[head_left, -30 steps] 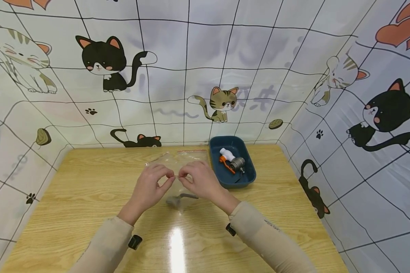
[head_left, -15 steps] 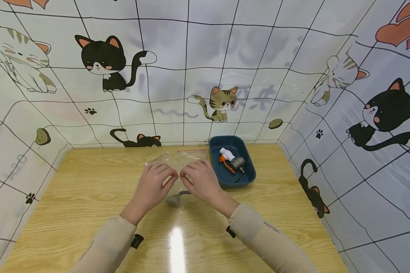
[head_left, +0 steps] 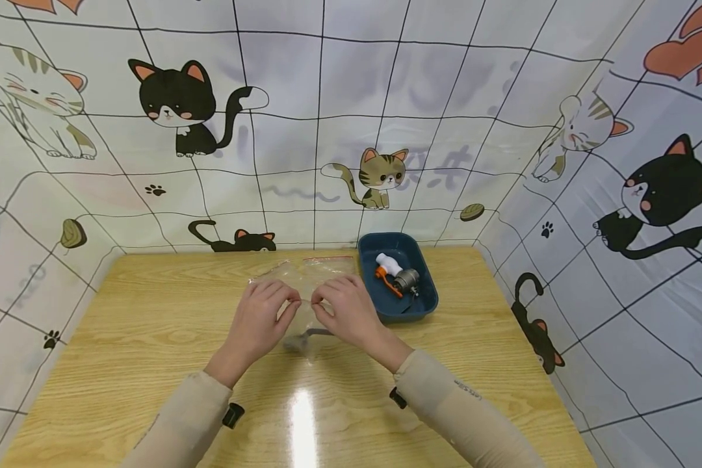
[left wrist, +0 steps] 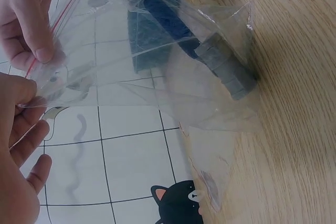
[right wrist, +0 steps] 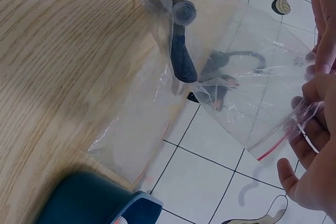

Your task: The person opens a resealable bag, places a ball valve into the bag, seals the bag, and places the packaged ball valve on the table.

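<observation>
My left hand (head_left: 263,315) and right hand (head_left: 346,311) pinch the red-lined top edge of a clear zip bag (left wrist: 118,61) between thumbs and fingers, close together over the middle of the table. The bag hangs down from them. In its bottom lies a ball valve-like fitting: a grey ribbed body (left wrist: 227,67) with a dark blue handle (right wrist: 181,59). In the head view, fitting and bag show faintly below the hands. Some fingertips are hidden behind the bag's edge in the wrist views.
At the back right of the wooden table (head_left: 169,305) stands a dark blue tray (head_left: 429,305) holding a white part (head_left: 389,264), an orange-handled part (head_left: 384,275) and a grey metal fitting (head_left: 407,280). Another clear bag (right wrist: 136,124) lies behind the hands, beside the tray.
My hands draw closer together along the bag's edge, then move slightly apart. Both keep pinching it; the fitting stays in the bag's bottom.
</observation>
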The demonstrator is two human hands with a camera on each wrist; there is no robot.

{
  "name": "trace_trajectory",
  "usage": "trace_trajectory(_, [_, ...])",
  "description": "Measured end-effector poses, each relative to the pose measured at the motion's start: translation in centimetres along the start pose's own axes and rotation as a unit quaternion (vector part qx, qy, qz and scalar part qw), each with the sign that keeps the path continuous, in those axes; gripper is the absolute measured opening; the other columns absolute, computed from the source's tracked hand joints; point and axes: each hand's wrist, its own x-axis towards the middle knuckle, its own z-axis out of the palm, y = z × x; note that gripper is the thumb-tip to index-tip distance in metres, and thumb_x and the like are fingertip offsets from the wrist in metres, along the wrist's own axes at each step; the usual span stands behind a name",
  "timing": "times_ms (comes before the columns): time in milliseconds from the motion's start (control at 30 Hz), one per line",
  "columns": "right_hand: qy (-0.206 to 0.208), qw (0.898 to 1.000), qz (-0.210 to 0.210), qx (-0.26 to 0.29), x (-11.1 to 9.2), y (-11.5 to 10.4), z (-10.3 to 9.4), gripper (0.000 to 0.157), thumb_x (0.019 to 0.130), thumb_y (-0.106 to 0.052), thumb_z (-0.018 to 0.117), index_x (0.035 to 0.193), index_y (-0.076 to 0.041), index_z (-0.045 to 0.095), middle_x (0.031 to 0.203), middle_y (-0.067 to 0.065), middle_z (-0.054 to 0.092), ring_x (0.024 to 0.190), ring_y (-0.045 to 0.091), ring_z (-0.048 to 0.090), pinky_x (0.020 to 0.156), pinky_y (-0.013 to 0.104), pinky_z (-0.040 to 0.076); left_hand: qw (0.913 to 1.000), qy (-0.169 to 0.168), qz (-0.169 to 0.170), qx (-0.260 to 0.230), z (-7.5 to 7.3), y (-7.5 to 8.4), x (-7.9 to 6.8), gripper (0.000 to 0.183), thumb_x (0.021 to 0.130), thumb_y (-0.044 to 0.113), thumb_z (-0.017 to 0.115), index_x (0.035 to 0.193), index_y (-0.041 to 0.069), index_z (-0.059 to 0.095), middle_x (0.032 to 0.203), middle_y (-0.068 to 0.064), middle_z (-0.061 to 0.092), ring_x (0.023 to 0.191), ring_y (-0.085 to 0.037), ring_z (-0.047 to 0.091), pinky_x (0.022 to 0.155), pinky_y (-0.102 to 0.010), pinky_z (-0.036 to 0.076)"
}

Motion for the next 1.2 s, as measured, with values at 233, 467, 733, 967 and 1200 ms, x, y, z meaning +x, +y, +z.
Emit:
trace_trajectory(233, [-0.026,0.999,0.018,0.037,0.1,0.0,-0.1,0.004,0.09,-0.024,0.067,0.087,-0.023,0.066,0.089,-0.011,0.071,0.091,0.012,0.065,0.098,0.041,0.044,0.9997,-0.018,-0.01,-0.01,0.1,0.1,0.1,0.007,0.089,0.023,0.071,0.089,0.018,0.066,0.089,0.005,0.068,0.095,-0.017,0.062,0.092,-0.045,0.043])
trace_trajectory(467, [-0.07,0.994,0.032,0.076,0.4,0.4,-1.1,0.007,0.093,-0.027,0.066,0.091,-0.024,0.071,0.09,-0.011,0.072,0.091,0.012,0.064,0.095,0.04,0.046,0.9998,-0.015,0.0,-0.012,0.0,0.2,0.2,0.007,0.088,0.021,0.072,0.086,0.017,0.066,0.086,0.005,0.068,0.093,-0.017,0.062,0.089,-0.043,0.043])
trace_trajectory(733, [-0.101,0.993,0.02,0.053,0.9,0.4,-2.5,0.012,0.094,-0.03,0.064,0.097,-0.025,0.074,0.094,-0.01,0.074,0.092,0.011,0.066,0.096,0.04,0.048,0.9994,-0.009,-0.002,-0.033,-0.4,0.4,0.2,0.007,0.089,0.02,0.071,0.087,0.017,0.066,0.085,0.005,0.067,0.091,-0.017,0.062,0.093,-0.043,0.043])
trace_trajectory(967, [-0.115,0.992,0.018,0.056,0.7,0.5,-2.5,0.01,0.094,-0.023,0.066,0.098,-0.022,0.074,0.095,-0.008,0.074,0.093,0.013,0.066,0.092,0.041,0.049,0.9992,-0.014,-0.005,-0.037,-0.3,0.5,0.0,0.007,0.089,0.019,0.071,0.085,0.017,0.065,0.084,0.006,0.067,0.091,-0.017,0.062,0.091,-0.041,0.041])
trace_trajectory(1200, [-0.094,0.992,0.013,0.083,0.5,0.2,-1.8,0.005,0.092,-0.026,0.067,0.089,-0.024,0.071,0.09,-0.011,0.072,0.091,0.013,0.065,0.095,0.044,0.047,0.9991,-0.009,-0.004,-0.04,-0.2,0.4,-0.2,0.007,0.089,0.018,0.071,0.085,0.017,0.065,0.085,0.005,0.067,0.091,-0.017,0.062,0.092,-0.041,0.041])
